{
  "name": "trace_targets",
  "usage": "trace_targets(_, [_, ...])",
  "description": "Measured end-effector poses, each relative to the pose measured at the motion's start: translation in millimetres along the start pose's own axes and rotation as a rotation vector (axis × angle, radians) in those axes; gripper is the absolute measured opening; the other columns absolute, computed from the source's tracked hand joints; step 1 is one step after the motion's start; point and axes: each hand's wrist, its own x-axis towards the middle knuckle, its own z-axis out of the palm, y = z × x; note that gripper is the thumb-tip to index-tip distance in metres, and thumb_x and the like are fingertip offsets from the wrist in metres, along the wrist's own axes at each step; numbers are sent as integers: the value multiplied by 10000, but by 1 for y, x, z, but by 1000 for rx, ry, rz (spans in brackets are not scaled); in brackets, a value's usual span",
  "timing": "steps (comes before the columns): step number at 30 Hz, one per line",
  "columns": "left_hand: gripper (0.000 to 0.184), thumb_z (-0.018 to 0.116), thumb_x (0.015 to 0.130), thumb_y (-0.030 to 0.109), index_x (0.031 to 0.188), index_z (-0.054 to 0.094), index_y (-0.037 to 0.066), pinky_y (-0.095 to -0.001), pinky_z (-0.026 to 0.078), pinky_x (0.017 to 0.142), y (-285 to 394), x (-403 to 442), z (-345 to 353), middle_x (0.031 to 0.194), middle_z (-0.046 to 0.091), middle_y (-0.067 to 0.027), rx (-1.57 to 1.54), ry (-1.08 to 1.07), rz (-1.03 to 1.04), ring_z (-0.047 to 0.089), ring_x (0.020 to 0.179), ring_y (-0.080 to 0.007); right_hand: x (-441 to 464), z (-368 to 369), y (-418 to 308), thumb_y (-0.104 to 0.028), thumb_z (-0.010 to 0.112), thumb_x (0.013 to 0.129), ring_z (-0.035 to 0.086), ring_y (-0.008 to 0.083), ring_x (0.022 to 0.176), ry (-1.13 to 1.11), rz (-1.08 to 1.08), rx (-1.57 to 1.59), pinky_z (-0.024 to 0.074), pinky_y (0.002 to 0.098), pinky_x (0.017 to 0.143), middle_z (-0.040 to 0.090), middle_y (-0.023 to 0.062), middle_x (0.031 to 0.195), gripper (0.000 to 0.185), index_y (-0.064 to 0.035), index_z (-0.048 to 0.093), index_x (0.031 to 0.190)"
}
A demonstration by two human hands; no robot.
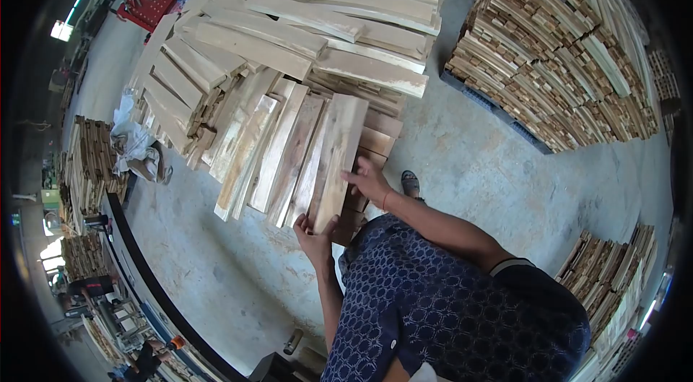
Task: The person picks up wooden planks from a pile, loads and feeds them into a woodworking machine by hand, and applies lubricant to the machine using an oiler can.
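My left hand (pixel 315 239) is closed round the near end of a pale wooden board (pixel 341 147), its thumb on one side and its fingers on the other. My right hand (pixel 369 183) is at the board's right edge, fingers apart, one fingertip touching the wood. The board lies lengthwise away from me on top of a stack. To its left, several similar boards (pixel 271 158) lie side by side, some with rough brown patches. Shorter board ends (pixel 379 138) show beneath and to the right of it.
A big heap of boards (pixel 310 14) spreads ahead. At right, a tall stack of wood strips (pixel 556 50) stands on a blue pallet (pixel 498 111). More stacked wood (pixel 606 270) is at lower right. A white plastic bag (pixel 133 144) and a long black rail (pixel 162 288) are on the left.
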Motion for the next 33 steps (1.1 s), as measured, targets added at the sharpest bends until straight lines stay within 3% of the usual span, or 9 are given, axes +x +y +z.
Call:
trace_targets(5, [921, 1009, 619, 212, 1352, 508, -36, -402, 498, 1003, -30, 6, -2, 1280, 556, -193, 186, 17, 203, 585, 1143, -299, 1, -2, 1, -296, 780, 919, 689, 149, 782, -10, 41, 69, 570, 282, 548, 702, 82, 971, 422, 3, 593, 1150])
trace_targets(7, [980, 1013, 577, 202, 1381, 498, -17, -416, 484, 1022, -15, 2, -2, 1211, 555, -187, 452, 9, 173, 578, 1128, -343, -4, -9, -51, -352, 808, 885, 706, 253, 741, -160, 240, -514, 584, 356, 580, 701, 124, 950, 538, 5, 572, 1211])
trace_targets(8, [990, 996, 562, 168, 1390, 486, -15, -441, 465, 1049, -10, -2, -1, 1220, 517, -203, 502, -7, 185, 544, 1170, -395, 9, -22, -48, -374, 838, 827, 698, 393, 917, -147, 48, -1015, 595, 448, 791, 680, 207, 1072, 652, -3, 553, 1280])
trace_targets(11, [963, 968, 573, 131, 1387, 474, -9, -459, 447, 1073, 0, -20, 11, 1291, 469, -218, 514, 43, 259, 508, 1214, -416, 15, -41, -63, -296, 889, 734, 583, 438, 1192, 239, -274, -1101, 504, 483, 1009, 573, 243, 1342, 751, -27, 523, 1332])
trace_targets(13, [974, 950, 570, 112, 1400, 454, -1, -474, 433, 1090, -22, -13, 15, 1333, 440, -224, 490, 68, 305, 490, 1233, -429, 24, -52, -91, -231, 922, 655, 393, 434, 1407, 232, -373, -1210, 398, 472, 1146, 395, 229, 1538, 959, -63, 435, 1463])
trace_targets(19, [926, 927, 587, 45, 1383, 458, -14, -481, 447, 1054, -27, -11, 18, 1327, 454, -254, 534, 81, 461, 510, 1203, -445, 52, -61, -123, -136, 920, 595, 312, 376, 1493, -36, -720, -1483, 315, 501, 1225, 283, 124, 1649, 1231, -195, 252, 1627])
trace_targets(23, [919, 885, 629, -12, 1441, 458, 21, -426, 491, 961, -36, -15, 17, 1263, 468, -236, 472, 68, 500, 544, 1089, -403, 52, -46, -149, -117, 913, 593, 284, 326, 1527, -413, -808, -1778, 256, 533, 1248, 225, 64, 1692, 1204, -310, 305, 1614])
trace_targets(28, [705, 805, 654, -89, 1313, 596, 48, -453, 480, 981, -60, -25, 18, 1316, 485, -243, 440, 106, 699, 524, 1182, -419, 59, -75, -113, 46, 732, 649, 386, 304, 1477, -484, -961, -1693, 243, 526, 1251, 543, 122, 1458, 678, -89, 577, 1295])
trace_targets(33, [690, 816, 692, -45, 1310, 518, 22, -425, 467, 1052, -64, -14, 19, 1266, 570, -218, 226, 121, 566, 577, 1177, -399, 58, -72, -115, 21, 748, 616, 439, 324, 1419, -537, -977, -1658, 279, 492, 1233, 568, 128, 1388, 664, -57, 577, 1252])
